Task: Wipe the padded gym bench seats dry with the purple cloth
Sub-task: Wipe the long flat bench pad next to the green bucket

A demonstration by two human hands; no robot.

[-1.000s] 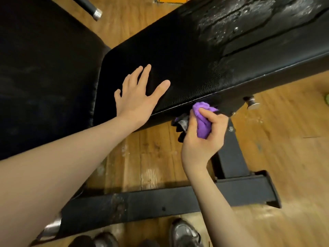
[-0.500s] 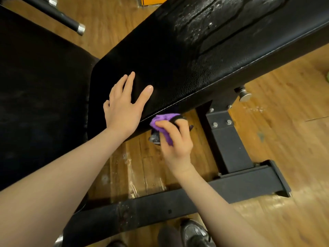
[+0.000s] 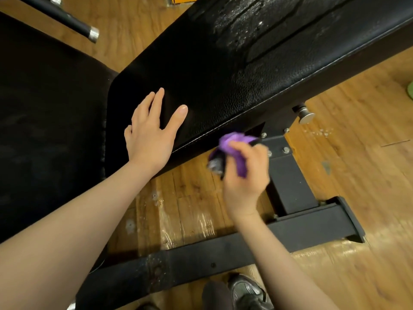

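On the pad [image 3: 223, 81], near its front corner, the left hand [image 3: 152, 133] lies flat, fingers straight and spread, arm extended. Below the pad's front edge, the right hand [image 3: 245, 173] curls around the bunched cloth [image 3: 234, 146], pressing it against a blurred dark fitting under the bench, wrist bent upward.

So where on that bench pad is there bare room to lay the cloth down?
Bare pad lies between the left hand and the wet streaks. Crowded: the near edge, where the right hand grips the purple cloth.
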